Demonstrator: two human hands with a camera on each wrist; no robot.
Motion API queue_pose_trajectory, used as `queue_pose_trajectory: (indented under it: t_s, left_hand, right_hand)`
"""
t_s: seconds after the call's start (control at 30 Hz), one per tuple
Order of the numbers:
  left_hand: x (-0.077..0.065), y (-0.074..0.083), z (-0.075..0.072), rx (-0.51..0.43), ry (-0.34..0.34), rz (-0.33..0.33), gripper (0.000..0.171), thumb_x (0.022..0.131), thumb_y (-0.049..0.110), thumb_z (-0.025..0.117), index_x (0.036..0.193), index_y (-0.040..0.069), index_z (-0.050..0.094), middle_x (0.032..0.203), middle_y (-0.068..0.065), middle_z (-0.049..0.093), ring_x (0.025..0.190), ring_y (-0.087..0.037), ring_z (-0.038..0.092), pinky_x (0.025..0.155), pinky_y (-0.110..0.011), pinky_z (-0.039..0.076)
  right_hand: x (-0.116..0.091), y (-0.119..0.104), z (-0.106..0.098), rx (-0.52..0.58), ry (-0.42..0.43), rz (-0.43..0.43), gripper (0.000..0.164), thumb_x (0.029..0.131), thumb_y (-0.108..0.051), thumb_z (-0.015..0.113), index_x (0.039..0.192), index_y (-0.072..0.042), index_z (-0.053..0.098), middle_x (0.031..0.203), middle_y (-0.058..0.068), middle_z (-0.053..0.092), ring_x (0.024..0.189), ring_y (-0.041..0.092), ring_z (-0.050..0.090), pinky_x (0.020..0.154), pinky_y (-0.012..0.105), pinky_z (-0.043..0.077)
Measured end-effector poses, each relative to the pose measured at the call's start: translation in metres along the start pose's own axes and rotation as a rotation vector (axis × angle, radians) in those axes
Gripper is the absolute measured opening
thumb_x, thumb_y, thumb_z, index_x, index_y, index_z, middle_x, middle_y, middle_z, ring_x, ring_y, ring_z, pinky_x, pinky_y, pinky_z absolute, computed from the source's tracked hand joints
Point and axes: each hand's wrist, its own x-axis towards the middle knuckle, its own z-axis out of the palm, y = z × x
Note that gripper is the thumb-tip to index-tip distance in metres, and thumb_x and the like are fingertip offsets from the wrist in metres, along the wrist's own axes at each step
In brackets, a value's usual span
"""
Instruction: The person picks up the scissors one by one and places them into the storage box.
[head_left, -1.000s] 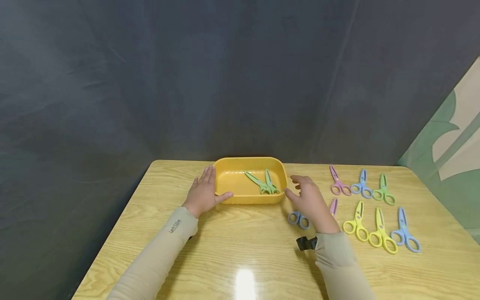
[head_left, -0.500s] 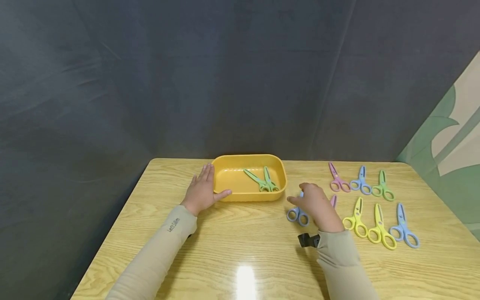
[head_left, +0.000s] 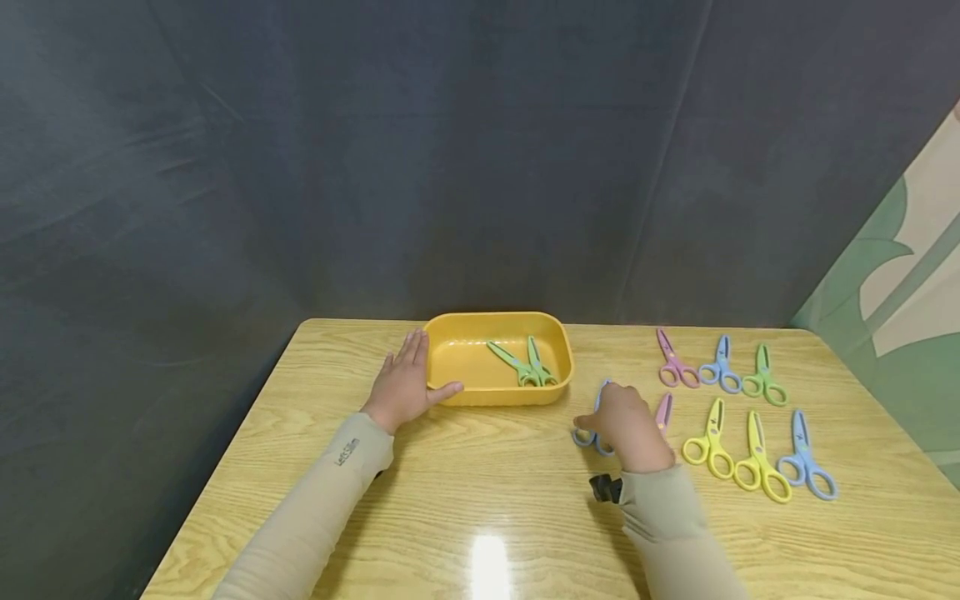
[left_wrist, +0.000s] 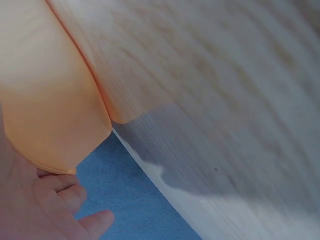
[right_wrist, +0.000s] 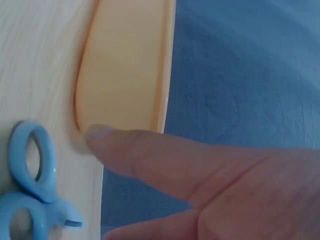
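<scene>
A yellow plastic bin (head_left: 480, 397) stands at the back of the table with two pairs of green scissors (head_left: 513, 361) in it. My left hand (head_left: 400, 390) rests against its left end, fingers straight and thumb along the front rim. Right of the bin, my right hand (head_left: 628, 425) is lowered over a pair of blue scissors (head_left: 582, 437), partly covering them. In the right wrist view their blue handle loops (right_wrist: 47, 175) lie on the table, apart from the outstretched thumb (right_wrist: 145, 155).
Right of my right hand lie pink scissors (head_left: 664, 410), partly hidden. Farther right are yellow scissors (head_left: 759, 458), large blue scissors (head_left: 805, 457), and a back row of pink (head_left: 675, 362), blue (head_left: 722, 367) and green scissors (head_left: 763, 377). A dark curtain (head_left: 465, 167) hangs behind the table.
My right hand has moved from the bin's right end toward me and down over the blue scissors. My left hand stays at the bin.
</scene>
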Motion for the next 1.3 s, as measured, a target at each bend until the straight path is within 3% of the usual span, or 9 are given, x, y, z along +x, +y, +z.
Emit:
queue_pose_trajectory:
  t_s: [0.17,0.27,0.43,0.9,1.3]
  left_hand:
    - [0.000,0.000,0.000,-0.011,-0.004,-0.006,0.114,0.091,0.075,0.052,0.160,-0.005,0.009,0.168,-0.018,0.006,0.156,-0.030,0.003,0.122,-0.058,0.012]
    - [0.000,0.001,0.000,-0.014,-0.008,-0.009,0.114,0.091,0.074,0.053,0.160,-0.005,0.009,0.168,-0.018,0.006,0.156,-0.030,0.002,0.122,-0.058,0.012]
    - [-0.001,0.002,0.000,-0.023,0.000,-0.004,0.113,0.091,0.072,0.056,0.159,-0.006,0.011,0.168,-0.019,0.007,0.156,-0.031,0.004,0.121,-0.059,0.013]
    - [-0.001,0.002,-0.002,-0.022,0.007,-0.001,0.113,0.091,0.072,0.055,0.159,-0.006,0.010,0.168,-0.020,0.008,0.156,-0.033,0.007,0.121,-0.059,0.015]
    - [-0.001,0.004,-0.002,-0.038,0.000,-0.012,0.112,0.092,0.070,0.056,0.160,-0.006,0.009,0.168,-0.020,0.007,0.156,-0.033,0.006,0.121,-0.059,0.014]
  right_hand:
    - [-0.001,-0.004,0.007,-0.010,-0.020,0.034,0.045,0.087,-0.022,0.077,0.104,0.018,0.065,0.069,0.016,0.065,0.058,0.023,0.058,0.061,0.036,0.052]
    - [-0.002,-0.003,0.010,-0.015,-0.028,0.045,0.037,0.086,-0.020,0.077,0.095,0.014,0.066,0.053,0.007,0.058,0.048,0.017,0.054,0.053,0.031,0.046]
    - [-0.001,0.001,0.012,-0.041,-0.027,0.032,0.027,0.082,-0.017,0.076,0.070,-0.001,0.058,0.061,0.008,0.059,0.054,0.020,0.055,0.054,0.031,0.047]
    - [0.002,0.001,0.016,-0.078,-0.005,0.033,0.028,0.079,-0.016,0.077,0.067,-0.005,0.054,0.069,0.009,0.055,0.064,0.024,0.053,0.059,0.035,0.048]
    - [0.002,-0.003,0.019,-0.141,0.004,0.059,0.029,0.077,-0.021,0.077,0.077,0.004,0.062,0.088,0.030,0.059,0.087,0.047,0.062,0.081,0.057,0.052]
